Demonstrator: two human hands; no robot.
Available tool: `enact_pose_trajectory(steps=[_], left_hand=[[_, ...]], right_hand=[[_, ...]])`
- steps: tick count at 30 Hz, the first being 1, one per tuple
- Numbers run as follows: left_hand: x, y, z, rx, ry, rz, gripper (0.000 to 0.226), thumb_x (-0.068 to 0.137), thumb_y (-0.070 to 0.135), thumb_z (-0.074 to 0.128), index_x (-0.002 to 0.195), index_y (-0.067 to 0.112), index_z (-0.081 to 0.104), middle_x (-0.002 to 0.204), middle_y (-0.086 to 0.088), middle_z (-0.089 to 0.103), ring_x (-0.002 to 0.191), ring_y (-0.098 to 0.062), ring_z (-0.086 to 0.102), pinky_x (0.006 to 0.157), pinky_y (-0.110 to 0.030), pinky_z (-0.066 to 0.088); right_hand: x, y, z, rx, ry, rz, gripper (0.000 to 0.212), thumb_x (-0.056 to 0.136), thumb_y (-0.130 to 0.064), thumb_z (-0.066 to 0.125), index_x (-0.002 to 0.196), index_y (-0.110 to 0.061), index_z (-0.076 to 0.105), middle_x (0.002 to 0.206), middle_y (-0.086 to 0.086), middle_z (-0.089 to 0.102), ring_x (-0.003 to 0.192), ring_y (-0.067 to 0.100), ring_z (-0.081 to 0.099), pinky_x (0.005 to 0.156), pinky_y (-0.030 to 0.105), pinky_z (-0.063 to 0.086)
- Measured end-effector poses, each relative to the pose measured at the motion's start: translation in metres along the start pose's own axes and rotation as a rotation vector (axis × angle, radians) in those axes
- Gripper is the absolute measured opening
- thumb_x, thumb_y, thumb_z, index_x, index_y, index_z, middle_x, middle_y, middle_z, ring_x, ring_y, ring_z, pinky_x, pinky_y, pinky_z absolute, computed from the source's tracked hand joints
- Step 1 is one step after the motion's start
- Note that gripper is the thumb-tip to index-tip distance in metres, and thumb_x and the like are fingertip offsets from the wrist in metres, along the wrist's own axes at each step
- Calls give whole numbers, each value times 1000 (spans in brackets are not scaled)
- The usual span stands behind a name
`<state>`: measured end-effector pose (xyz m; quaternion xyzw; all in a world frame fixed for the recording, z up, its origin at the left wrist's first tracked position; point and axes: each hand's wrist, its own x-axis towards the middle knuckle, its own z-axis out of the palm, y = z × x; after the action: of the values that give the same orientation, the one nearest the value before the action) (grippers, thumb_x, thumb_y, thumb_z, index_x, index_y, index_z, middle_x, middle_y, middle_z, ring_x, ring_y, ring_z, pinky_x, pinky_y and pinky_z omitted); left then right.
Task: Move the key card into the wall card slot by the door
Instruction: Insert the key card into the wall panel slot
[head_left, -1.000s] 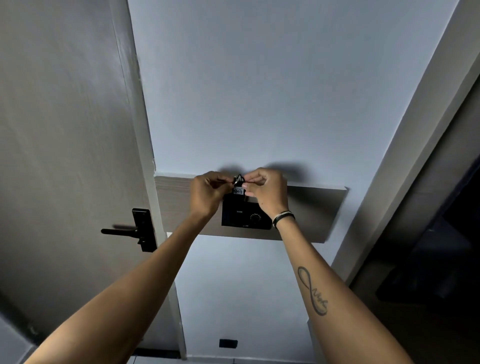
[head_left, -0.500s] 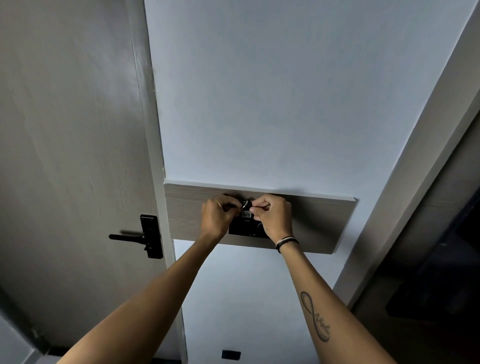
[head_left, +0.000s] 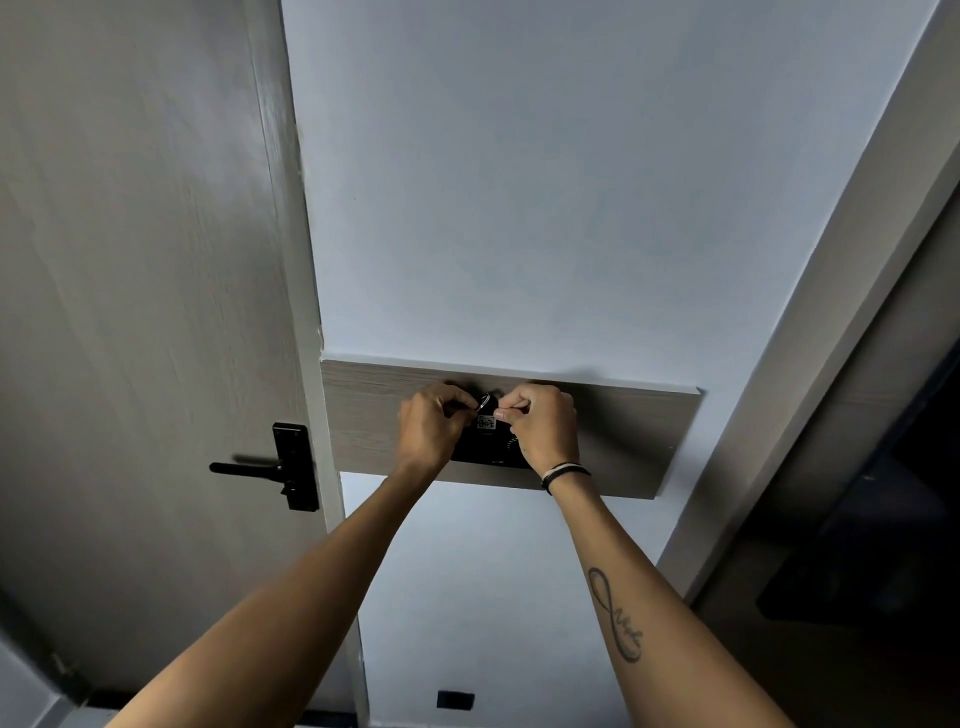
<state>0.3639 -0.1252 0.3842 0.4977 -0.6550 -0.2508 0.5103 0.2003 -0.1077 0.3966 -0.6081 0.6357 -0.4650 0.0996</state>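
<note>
A small black key card (head_left: 487, 422) with a white label and a metal ring on top is pinched between both hands. My left hand (head_left: 431, 428) grips its left side and my right hand (head_left: 543, 426) grips its right side. The card sits against the top of the black wall card slot unit (head_left: 485, 451), which is fixed to a grey wood-grain panel (head_left: 634, 441) on the wall. Both hands cover most of the unit, so I cannot tell how deep the card is in the slot.
A grey door (head_left: 145, 312) with a black lever handle (head_left: 270, 467) stands left of the panel. A grey frame (head_left: 831, 291) runs diagonally at right, with a dark opening (head_left: 883, 545) beyond it. A small black outlet (head_left: 455, 699) sits low on the wall.
Both hands and the key card have come down from the panel's upper edge onto the top of the black slot unit. The camera view has tilted upward.
</note>
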Motion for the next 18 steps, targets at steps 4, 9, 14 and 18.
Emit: enact_pose_trajectory(steps=[4, 9, 14, 18], left_hand=[[0, 0, 0, 41, 5, 13, 14, 85, 2, 78, 87, 13, 86, 91, -4, 83, 84, -23, 76, 79, -37, 60], [-5, -4, 0, 122, -18, 32, 16, 87, 0, 76, 88, 12, 86, 90, -2, 84, 81, -19, 77, 78, -37, 63], [-7, 2, -3, 181, -19, 58, 15, 89, 0, 76, 91, 11, 86, 92, -5, 84, 83, -21, 77, 82, -42, 65], [-8, 4, -5, 205, -28, 74, 13, 92, 2, 76, 97, 9, 86, 98, -6, 85, 88, -23, 78, 87, -44, 66]], right_hand=[[-1, -2, -2, -71, -5, -22, 8, 82, -11, 86, 79, -16, 81, 81, -1, 81, 75, 16, 75, 79, 34, 64], [-8, -1, 1, -151, -20, -38, 11, 83, -6, 81, 78, -15, 80, 83, 1, 81, 81, 22, 75, 76, 35, 60], [-12, -5, 0, -181, -14, -74, 9, 84, -8, 82, 79, -15, 79, 83, 2, 80, 78, 21, 74, 72, 32, 60], [-14, -7, -2, -188, -25, -110, 7, 85, -9, 82, 85, -16, 81, 88, 3, 80, 82, 21, 74, 76, 33, 62]])
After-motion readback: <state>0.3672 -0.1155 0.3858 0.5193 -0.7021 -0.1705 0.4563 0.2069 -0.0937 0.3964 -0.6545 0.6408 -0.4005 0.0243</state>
